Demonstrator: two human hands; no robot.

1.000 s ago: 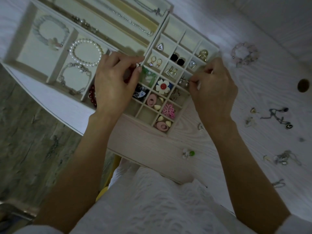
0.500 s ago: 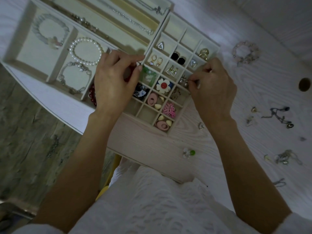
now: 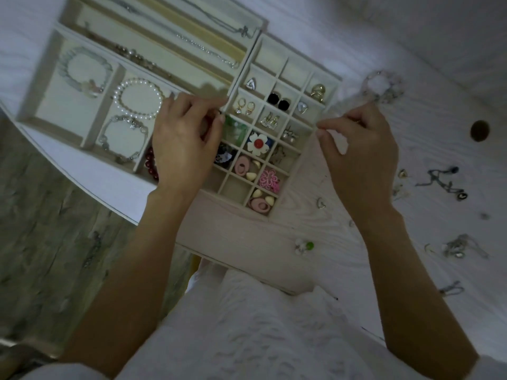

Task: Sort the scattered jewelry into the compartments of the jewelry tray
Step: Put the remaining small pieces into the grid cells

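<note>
On the pale tabletop (image 3: pixel 315 229) scattered jewelry (image 3: pixel 439 185) lies right of the jewelry tray (image 3: pixel 326 86), nearest the right hand (image 3: pixel 359 149), whose pinched fingers (image 3: pixel 326 124), like the curled left hand (image 3: pixel 181 138), hide any contents.

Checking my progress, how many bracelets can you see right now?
5: pale green bracelet, pearl bracelet, silver bracelet and red bracelet in the tray's left compartments; pink bracelet loose on the table. The left hand may hide more.
</note>
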